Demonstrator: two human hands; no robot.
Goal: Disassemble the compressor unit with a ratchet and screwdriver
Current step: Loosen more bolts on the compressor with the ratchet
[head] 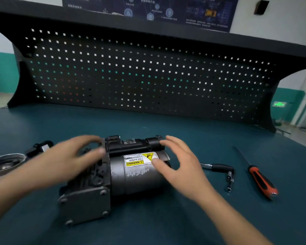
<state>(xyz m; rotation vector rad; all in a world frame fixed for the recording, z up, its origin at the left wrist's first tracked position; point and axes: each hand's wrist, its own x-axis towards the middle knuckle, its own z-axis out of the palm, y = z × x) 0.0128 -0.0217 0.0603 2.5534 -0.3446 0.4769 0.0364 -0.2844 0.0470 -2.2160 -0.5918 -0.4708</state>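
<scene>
Roughly crosswise lies the compressor unit (136, 177), cylinder rightward.

Ratchet (219, 169), screwdriver (260, 179) block right side.

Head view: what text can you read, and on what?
"WARNING": yellow sticker on the compressor, upside down.
"Hot surface.": same sticker.
Sticker's fine print, white scrawl below it, wall poster, green wall sign: too blurred to read.
</scene>
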